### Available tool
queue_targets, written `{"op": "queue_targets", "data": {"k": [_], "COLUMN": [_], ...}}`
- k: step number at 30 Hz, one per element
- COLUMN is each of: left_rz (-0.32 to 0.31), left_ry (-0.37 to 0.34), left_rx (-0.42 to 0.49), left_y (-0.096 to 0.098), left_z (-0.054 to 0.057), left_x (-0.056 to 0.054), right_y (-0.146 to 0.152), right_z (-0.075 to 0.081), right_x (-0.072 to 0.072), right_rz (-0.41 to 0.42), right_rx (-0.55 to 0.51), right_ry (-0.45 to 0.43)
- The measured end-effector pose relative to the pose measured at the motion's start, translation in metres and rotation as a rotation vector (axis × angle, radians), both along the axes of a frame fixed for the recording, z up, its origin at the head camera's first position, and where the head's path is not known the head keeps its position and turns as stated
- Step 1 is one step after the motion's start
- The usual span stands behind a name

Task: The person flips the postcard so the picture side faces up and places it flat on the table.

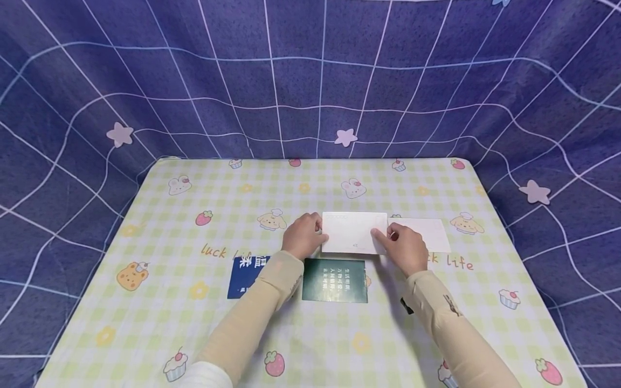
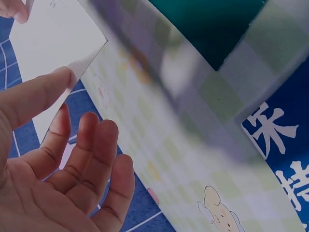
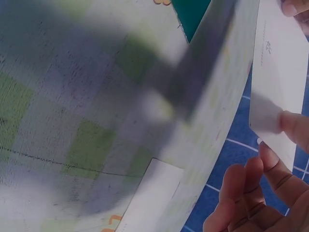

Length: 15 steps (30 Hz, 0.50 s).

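Observation:
A white postcard (image 1: 354, 233) is held up between both hands, its pale side with faint print facing the head camera. My left hand (image 1: 304, 236) pinches its left edge between thumb and index finger; in the left wrist view the other fingers (image 2: 104, 159) curve loosely beside it. At the opposite end my right hand (image 1: 406, 247) pinches the card, thumb on the near face. Another white card (image 1: 427, 235) lies on the table just behind the right hand. Below the held postcard lie a dark green card (image 1: 335, 281) with white characters and a blue card (image 1: 240, 280), partly covered by the left forearm.
A green-and-white checked tablecloth (image 1: 160, 323) with cartoon prints covers the table. Blue cloth (image 1: 301, 81) with white grid lines and stars hangs behind and along both sides.

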State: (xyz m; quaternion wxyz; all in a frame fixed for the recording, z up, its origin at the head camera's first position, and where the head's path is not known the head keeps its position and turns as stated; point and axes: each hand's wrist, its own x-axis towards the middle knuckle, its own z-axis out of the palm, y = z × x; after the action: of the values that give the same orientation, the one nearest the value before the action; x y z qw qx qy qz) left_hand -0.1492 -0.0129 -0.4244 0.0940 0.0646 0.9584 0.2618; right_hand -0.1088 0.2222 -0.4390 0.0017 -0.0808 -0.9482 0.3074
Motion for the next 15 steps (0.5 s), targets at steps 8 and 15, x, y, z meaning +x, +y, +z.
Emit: {"op": "queue_targets", "data": {"k": [8,15], "left_rz": [-0.006,-0.015], "left_ry": [0.025,0.033], "left_rx": [0.019,0.032], "left_y": [-0.008,-0.012], "left_z": [0.002,0.006], "left_x": [0.004,0.008], "right_y": [-0.005,-0.008], "right_z": [0.004,0.006], "right_x": [0.005,0.008], "right_rz": [0.019,0.027], "right_rx": [0.013,0.008], "right_ry": [0.036,0.059]}}
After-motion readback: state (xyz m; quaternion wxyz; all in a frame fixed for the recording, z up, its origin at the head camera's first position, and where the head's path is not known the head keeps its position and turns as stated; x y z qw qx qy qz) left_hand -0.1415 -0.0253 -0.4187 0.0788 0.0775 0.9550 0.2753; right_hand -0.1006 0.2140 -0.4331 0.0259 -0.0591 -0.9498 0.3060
